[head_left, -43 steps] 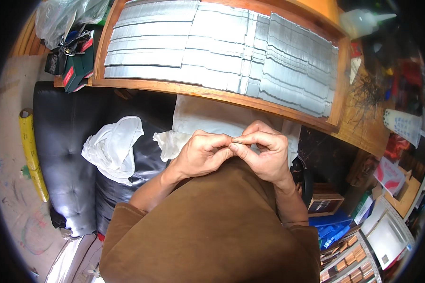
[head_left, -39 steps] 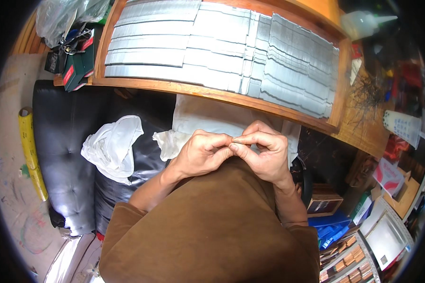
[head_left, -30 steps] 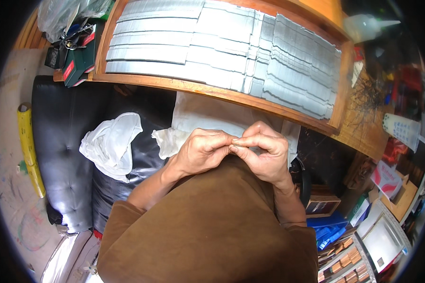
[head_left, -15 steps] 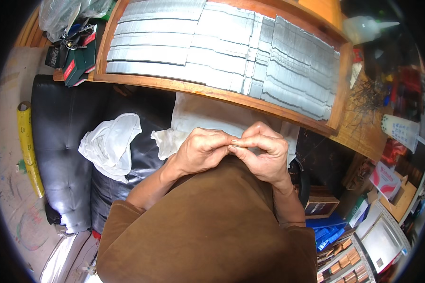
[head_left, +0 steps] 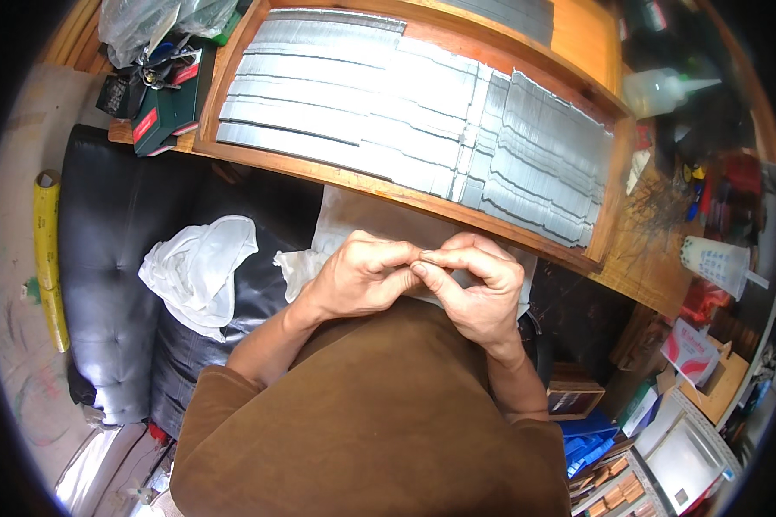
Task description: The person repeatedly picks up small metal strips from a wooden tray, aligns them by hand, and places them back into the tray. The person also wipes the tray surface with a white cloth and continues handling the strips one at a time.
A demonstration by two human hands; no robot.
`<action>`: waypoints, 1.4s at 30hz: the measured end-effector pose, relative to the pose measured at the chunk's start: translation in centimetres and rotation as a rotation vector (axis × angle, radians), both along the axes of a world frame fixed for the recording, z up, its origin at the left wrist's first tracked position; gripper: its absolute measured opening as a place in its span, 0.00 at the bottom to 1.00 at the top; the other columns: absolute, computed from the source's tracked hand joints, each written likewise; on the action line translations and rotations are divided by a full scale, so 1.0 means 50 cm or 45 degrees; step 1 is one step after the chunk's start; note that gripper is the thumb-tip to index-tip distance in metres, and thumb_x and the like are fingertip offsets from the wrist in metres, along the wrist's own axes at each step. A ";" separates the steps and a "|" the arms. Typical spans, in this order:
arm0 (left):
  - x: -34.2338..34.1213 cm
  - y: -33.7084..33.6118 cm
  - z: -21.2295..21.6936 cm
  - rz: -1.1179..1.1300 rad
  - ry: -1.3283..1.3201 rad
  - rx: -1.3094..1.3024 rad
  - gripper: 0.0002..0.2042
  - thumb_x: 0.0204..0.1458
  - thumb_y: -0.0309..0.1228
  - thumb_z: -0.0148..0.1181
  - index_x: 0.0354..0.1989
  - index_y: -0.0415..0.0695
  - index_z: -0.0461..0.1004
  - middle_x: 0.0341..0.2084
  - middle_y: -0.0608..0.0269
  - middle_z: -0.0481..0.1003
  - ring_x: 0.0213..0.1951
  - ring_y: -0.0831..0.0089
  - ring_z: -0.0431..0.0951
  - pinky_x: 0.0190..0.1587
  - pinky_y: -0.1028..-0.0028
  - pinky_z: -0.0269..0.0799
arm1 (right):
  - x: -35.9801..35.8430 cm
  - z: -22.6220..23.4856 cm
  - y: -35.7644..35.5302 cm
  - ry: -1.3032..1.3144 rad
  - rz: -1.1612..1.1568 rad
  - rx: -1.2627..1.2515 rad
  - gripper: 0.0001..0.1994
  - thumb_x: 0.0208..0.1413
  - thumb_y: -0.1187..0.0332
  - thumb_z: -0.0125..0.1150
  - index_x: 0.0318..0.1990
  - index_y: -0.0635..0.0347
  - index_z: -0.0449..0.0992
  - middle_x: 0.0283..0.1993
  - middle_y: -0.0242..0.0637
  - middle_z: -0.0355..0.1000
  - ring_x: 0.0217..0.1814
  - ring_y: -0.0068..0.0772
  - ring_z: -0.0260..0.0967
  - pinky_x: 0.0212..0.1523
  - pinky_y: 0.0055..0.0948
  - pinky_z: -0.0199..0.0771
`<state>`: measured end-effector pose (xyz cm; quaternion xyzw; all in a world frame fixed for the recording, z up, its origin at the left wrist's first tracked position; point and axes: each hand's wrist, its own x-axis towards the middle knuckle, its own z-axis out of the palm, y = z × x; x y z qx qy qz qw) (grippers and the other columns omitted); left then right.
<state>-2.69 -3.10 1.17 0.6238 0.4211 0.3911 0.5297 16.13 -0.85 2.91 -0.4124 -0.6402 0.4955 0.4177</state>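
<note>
Thumb and forefinger of my left hand (head_left: 366,274) are pinched together at chest height. The fingertips of my right hand (head_left: 477,280) meet them in a matching pinch, so the two hands touch. Whatever lies between the fingertips is too small or hidden to make out. Just beyond the hands, a wooden tray (head_left: 319,178) holds rows of thin grey metal strips (head_left: 422,108), tightly stacked side by side. Under the tray's near edge hangs a pale cloth (head_left: 353,215), partly hidden behind my hands.
Left of me is a black padded leather seat (head_left: 112,276) with a crumpled white cloth (head_left: 203,271) on it. A yellow roll (head_left: 48,258) stands beyond it. Dark boxes (head_left: 168,112), a squeeze bottle (head_left: 660,92) and a plastic cup (head_left: 716,265) flank the tray.
The view has shifted slightly, so the tray appears lower and turned a little. Both hands keep the same fingertip-to-fingertip pinch, with only small finger movement.
</note>
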 end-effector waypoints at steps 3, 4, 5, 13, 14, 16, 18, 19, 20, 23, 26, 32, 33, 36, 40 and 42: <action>0.007 -0.013 -0.017 -0.052 -0.566 -0.747 0.06 0.57 0.21 0.65 0.40 0.33 0.80 0.31 0.54 0.83 0.33 0.69 0.85 0.35 0.77 0.78 | -0.003 -0.014 -0.035 0.131 -0.132 -0.376 0.06 0.52 0.80 0.71 0.38 0.69 0.82 0.28 0.33 0.75 0.28 0.19 0.71 0.29 0.18 0.71; -0.001 0.007 0.005 -0.170 -0.442 -0.954 0.07 0.60 0.27 0.64 0.39 0.34 0.80 0.32 0.56 0.83 0.33 0.70 0.85 0.33 0.79 0.78 | -0.003 -0.022 -0.047 0.205 -0.198 -0.566 0.06 0.54 0.79 0.70 0.39 0.69 0.82 0.28 0.33 0.75 0.28 0.18 0.70 0.29 0.18 0.71; -0.002 0.020 0.010 -0.169 -0.446 -1.042 0.08 0.61 0.28 0.63 0.39 0.34 0.79 0.32 0.56 0.83 0.33 0.71 0.85 0.33 0.80 0.78 | 0.002 -0.029 -0.047 0.271 -0.184 -0.702 0.06 0.56 0.77 0.68 0.40 0.69 0.81 0.28 0.32 0.75 0.27 0.17 0.70 0.28 0.17 0.70; 0.016 0.063 -0.018 -0.117 -0.427 -1.034 0.10 0.62 0.30 0.60 0.42 0.33 0.78 0.32 0.58 0.82 0.33 0.75 0.83 0.31 0.81 0.77 | -0.019 -0.078 -0.020 0.602 -0.345 -0.948 0.05 0.60 0.74 0.64 0.39 0.67 0.80 0.26 0.32 0.74 0.19 0.15 0.64 0.18 0.17 0.67; 0.017 0.061 -0.019 -0.086 -0.424 -1.018 0.10 0.62 0.29 0.60 0.42 0.32 0.78 0.31 0.58 0.82 0.33 0.76 0.83 0.31 0.80 0.77 | -0.021 -0.085 -0.024 0.584 -0.367 -0.927 0.05 0.60 0.74 0.64 0.39 0.67 0.81 0.26 0.32 0.75 0.19 0.15 0.64 0.18 0.17 0.67; 0.019 0.053 -0.040 -0.062 -0.397 -0.871 0.10 0.62 0.29 0.61 0.42 0.31 0.78 0.32 0.59 0.82 0.33 0.75 0.82 0.32 0.77 0.78 | -0.021 -0.081 -0.027 0.506 -0.379 -0.856 0.06 0.58 0.75 0.67 0.40 0.69 0.81 0.30 0.34 0.77 0.24 0.17 0.68 0.25 0.17 0.71; 0.011 0.036 -0.039 0.016 -0.109 -0.654 0.09 0.61 0.28 0.61 0.41 0.32 0.80 0.30 0.59 0.82 0.31 0.76 0.81 0.34 0.72 0.77 | -0.024 -0.073 -0.038 0.449 -0.323 -0.683 0.06 0.57 0.77 0.68 0.41 0.70 0.82 0.33 0.35 0.78 0.27 0.19 0.70 0.32 0.17 0.73; 0.003 0.031 -0.021 -0.025 0.162 -0.467 0.07 0.59 0.25 0.62 0.40 0.35 0.81 0.29 0.55 0.82 0.30 0.71 0.82 0.33 0.71 0.76 | -0.025 -0.071 -0.044 0.420 -0.307 -0.599 0.07 0.57 0.77 0.68 0.41 0.71 0.82 0.34 0.35 0.78 0.29 0.20 0.71 0.35 0.18 0.74; -0.001 0.027 -0.013 -0.032 0.199 -0.266 0.06 0.57 0.24 0.63 0.41 0.36 0.81 0.29 0.52 0.82 0.29 0.66 0.83 0.32 0.70 0.76 | -0.019 -0.069 -0.046 0.180 -0.267 -0.333 0.07 0.55 0.80 0.69 0.41 0.66 0.84 0.33 0.32 0.76 0.32 0.20 0.70 0.33 0.20 0.72; 0.001 -0.001 -0.017 0.045 0.143 0.088 0.09 0.50 0.16 0.64 0.40 0.35 0.80 0.28 0.48 0.81 0.27 0.56 0.82 0.31 0.68 0.77 | -0.015 -0.038 -0.046 0.047 -0.195 -0.048 0.09 0.52 0.81 0.70 0.41 0.63 0.84 0.32 0.33 0.74 0.32 0.22 0.71 0.32 0.22 0.72; 0.002 -0.017 -0.027 0.085 0.142 0.211 0.10 0.48 0.13 0.62 0.39 0.33 0.80 0.26 0.50 0.80 0.25 0.58 0.81 0.29 0.69 0.76 | -0.009 -0.032 -0.030 0.037 -0.075 0.108 0.08 0.50 0.80 0.72 0.38 0.63 0.84 0.31 0.34 0.71 0.30 0.26 0.70 0.30 0.24 0.72; 0.032 -0.052 -0.013 0.202 0.160 0.189 0.07 0.50 0.15 0.65 0.39 0.31 0.80 0.25 0.50 0.80 0.24 0.61 0.82 0.29 0.71 0.77 | -0.009 -0.055 -0.030 0.094 -0.020 0.188 0.06 0.58 0.71 0.68 0.36 0.65 0.83 0.29 0.36 0.71 0.28 0.27 0.70 0.28 0.24 0.70; 0.032 -0.050 -0.009 0.207 0.164 0.180 0.07 0.51 0.14 0.65 0.39 0.31 0.80 0.26 0.50 0.81 0.25 0.62 0.83 0.30 0.71 0.77 | -0.006 -0.060 -0.030 0.103 -0.009 0.172 0.08 0.60 0.68 0.67 0.37 0.64 0.83 0.29 0.36 0.71 0.28 0.26 0.70 0.27 0.24 0.70; 0.038 -0.048 -0.009 0.253 0.161 0.191 0.09 0.51 0.13 0.63 0.40 0.32 0.80 0.30 0.51 0.83 0.31 0.63 0.85 0.35 0.73 0.80 | 0.004 -0.057 -0.019 0.272 0.081 -0.019 0.15 0.65 0.59 0.61 0.40 0.66 0.83 0.31 0.38 0.73 0.32 0.28 0.72 0.32 0.22 0.72; 0.034 -0.054 -0.019 0.275 0.143 0.202 0.10 0.51 0.13 0.62 0.41 0.33 0.80 0.31 0.51 0.83 0.32 0.63 0.85 0.36 0.72 0.80 | 0.019 -0.037 -0.005 0.198 0.204 -0.067 0.08 0.53 0.73 0.71 0.39 0.67 0.83 0.33 0.37 0.74 0.34 0.28 0.73 0.34 0.24 0.74; 0.029 -0.061 -0.025 0.252 0.210 0.217 0.10 0.50 0.13 0.62 0.41 0.33 0.80 0.30 0.51 0.82 0.30 0.62 0.85 0.33 0.72 0.79 | 0.018 -0.037 -0.010 0.150 0.186 -0.094 0.10 0.46 0.80 0.73 0.38 0.66 0.84 0.33 0.35 0.74 0.34 0.26 0.72 0.33 0.24 0.74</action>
